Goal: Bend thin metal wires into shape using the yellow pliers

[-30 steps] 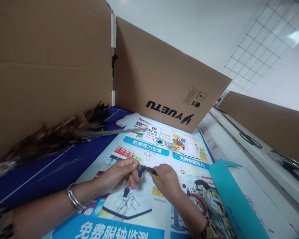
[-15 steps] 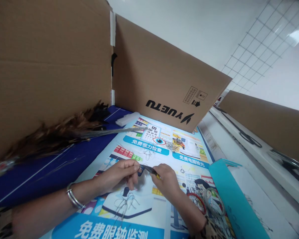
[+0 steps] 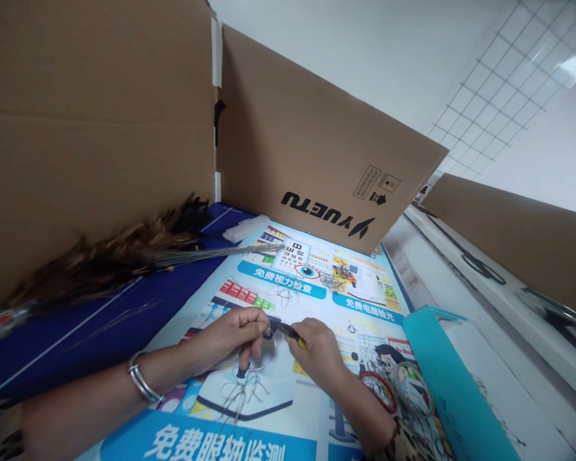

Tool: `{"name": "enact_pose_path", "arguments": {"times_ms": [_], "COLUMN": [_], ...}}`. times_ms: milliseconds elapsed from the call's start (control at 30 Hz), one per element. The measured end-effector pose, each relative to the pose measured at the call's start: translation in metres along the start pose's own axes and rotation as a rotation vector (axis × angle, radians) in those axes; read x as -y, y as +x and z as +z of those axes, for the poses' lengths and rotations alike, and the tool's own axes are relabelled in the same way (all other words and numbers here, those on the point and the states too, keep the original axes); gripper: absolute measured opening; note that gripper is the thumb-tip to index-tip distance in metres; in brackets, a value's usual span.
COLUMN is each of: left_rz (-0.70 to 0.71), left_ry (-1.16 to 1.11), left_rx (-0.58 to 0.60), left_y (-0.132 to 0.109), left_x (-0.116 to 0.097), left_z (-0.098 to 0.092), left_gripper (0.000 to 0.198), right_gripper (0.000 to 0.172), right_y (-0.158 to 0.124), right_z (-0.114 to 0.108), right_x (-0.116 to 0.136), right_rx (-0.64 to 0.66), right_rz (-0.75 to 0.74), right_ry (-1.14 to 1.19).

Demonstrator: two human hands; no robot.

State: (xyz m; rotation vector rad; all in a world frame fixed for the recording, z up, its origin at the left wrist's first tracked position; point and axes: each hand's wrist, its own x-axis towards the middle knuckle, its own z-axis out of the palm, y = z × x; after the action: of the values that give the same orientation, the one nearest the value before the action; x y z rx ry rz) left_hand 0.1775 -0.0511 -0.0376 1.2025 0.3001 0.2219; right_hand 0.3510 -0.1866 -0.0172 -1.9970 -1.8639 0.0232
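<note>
Fingers of left hand (image 3: 230, 336) pinched thin wire spectacle frame (image 3: 272, 351) (likely flimsy; grip rim), right hand (image 3: 319, 346) clenched slim dark tool (image 3: 285, 329)

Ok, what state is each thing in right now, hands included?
left hand: shut, pinching a thin eyeglass frame.
right hand: shut on a tool, tip at the frame.
feather duster: lying flat on the blue table.
cardboard panels: standing upright.
teal bag: lying flat; open or closed, cannot tell.
loose frames: piled on the poster.
</note>
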Motion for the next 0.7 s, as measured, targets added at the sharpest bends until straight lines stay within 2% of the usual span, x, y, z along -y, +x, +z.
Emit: {"name": "enact_pose_path", "arguments": {"times_ms": [300, 567, 700], "left_rz": [0.023, 0.04, 0.037], "left_ry": [0.05, 0.146, 0.144], "left_rx": [-0.035, -0.06, -0.029], "left_y": [-0.0003, -0.0017, -0.0024], "left_x": [-0.0034, -0.0029, -0.0018], "left_z": [0.0036, 0.0046, 0.0039], "left_gripper": [0.027, 0.027, 0.025], "right_gripper": [0.006, 0.005, 0.007], "right_y": [0.0004, -0.0026, -0.0039], "right_z": [-0.005, -0.0049, -0.0054], "right_x": [0.0066, 0.0034, 0.0014], "right_rx": [0.059, -0.019, -0.036], "right_rz": [0.021, -0.038, -0.078], "right_ry": [-0.042, -0.176, -0.218]}}
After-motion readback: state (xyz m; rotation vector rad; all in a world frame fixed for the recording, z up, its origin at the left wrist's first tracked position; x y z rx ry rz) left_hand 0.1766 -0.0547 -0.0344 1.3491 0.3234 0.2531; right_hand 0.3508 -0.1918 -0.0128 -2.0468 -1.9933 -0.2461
